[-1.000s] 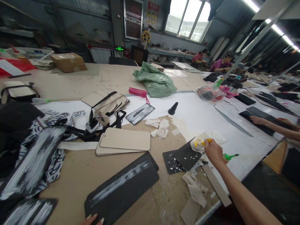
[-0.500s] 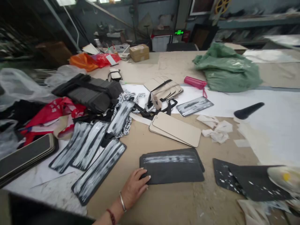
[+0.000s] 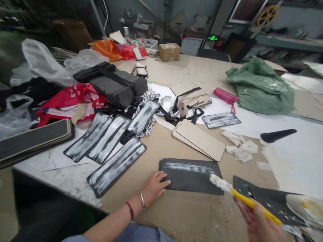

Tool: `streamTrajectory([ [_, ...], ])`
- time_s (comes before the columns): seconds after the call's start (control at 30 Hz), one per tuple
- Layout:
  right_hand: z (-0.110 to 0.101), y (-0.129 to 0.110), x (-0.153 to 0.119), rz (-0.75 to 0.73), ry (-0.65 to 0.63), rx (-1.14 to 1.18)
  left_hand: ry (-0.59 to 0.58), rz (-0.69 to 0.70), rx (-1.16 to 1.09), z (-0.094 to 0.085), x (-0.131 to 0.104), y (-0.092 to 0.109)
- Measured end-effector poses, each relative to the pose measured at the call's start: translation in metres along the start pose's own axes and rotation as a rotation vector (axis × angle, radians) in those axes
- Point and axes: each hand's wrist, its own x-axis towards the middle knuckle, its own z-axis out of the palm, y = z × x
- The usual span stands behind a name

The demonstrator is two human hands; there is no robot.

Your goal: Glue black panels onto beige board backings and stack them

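Note:
My left hand [image 3: 154, 188] lies with its fingers flat and apart on the left end of a dark rectangular panel [image 3: 186, 179]. White paste is streaked along that panel's far side. My right hand [image 3: 261, 218] grips a brush [image 3: 243, 198] by its yellow handle. The brush head is thick with white paste and hovers over or touches the panel's right end; I cannot tell which. Beyond the panel lie bare beige boards [image 3: 199, 139]. Several dark panels coated with white streaks, one a coated panel [image 3: 117, 168], lie to the left.
Near my right hand are a paste-spotted dark sheet [image 3: 267, 201] and a pale bowl [image 3: 306, 208]. Crumpled tissues [image 3: 241, 148] and a black tapered object [image 3: 277, 135] lie beyond. A stack of dark boards [image 3: 37, 141] is at left, a green plastic bag [image 3: 262, 89] at back right.
My right hand has come into view with the brush at the panel's right end. My left hand stays on the panel, and the whole view has shifted and tilted.

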Motion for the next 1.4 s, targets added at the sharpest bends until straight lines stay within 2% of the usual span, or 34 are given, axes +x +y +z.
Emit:
streamTrajectory([
  [0.1, 0.071, 0.016, -0.028, 0.199, -0.131, 0.157, -0.023, 0.019, 0.001, -0.001, -0.002, -0.002],
  [0.17, 0.111, 0.024, -0.04, 0.225, -0.19, 0.163, -0.024, 0.025, -0.005, -0.002, -0.002, -0.002],
  [0.23, 0.135, 0.03, -0.046, 0.22, -0.224, 0.146, -0.015, 0.028, -0.015, -0.004, -0.002, -0.002],
  [0.33, 0.149, 0.038, -0.047, 0.213, -0.254, 0.113, 0.008, 0.029, -0.024, -0.005, -0.001, -0.001],
  [0.47, 0.146, 0.043, -0.039, 0.153, -0.236, 0.064, 0.022, 0.037, -0.015, -0.003, -0.001, -0.002],
  [0.57, 0.132, 0.04, -0.028, 0.096, -0.155, 0.026, 0.019, 0.036, -0.021, 0.0, -0.003, -0.004],
  [0.87, 0.044, 0.035, 0.037, -0.037, 0.158, 0.073, 0.029, 0.042, 0.006, 0.002, -0.003, -0.004],
  [0.97, 0.025, 0.028, 0.049, -0.039, 0.252, 0.093, 0.025, 0.047, 0.005, 0.003, -0.003, -0.005],
  [1.03, 0.018, 0.021, 0.046, -0.049, 0.284, 0.087, 0.024, 0.042, -0.021, 0.002, -0.003, -0.005],
  [1.13, 0.018, 0.012, 0.022, -0.09, 0.23, 0.048, 0.028, 0.033, -0.133, -0.004, 0.0, -0.005],
  [1.2, 0.027, 0.011, -0.004, -0.082, 0.141, 0.009, 0.033, -0.017, -0.246, -0.01, 0.004, -0.007],
  [1.33, 0.065, 0.02, -0.057, 0.054, -0.084, -0.079, 0.009, -0.197, -0.44, -0.018, 0.014, -0.017],
  [1.4, 0.085, 0.029, -0.078, 0.097, -0.168, -0.092, -0.017, -0.219, -0.49, -0.02, 0.017, -0.022],
])
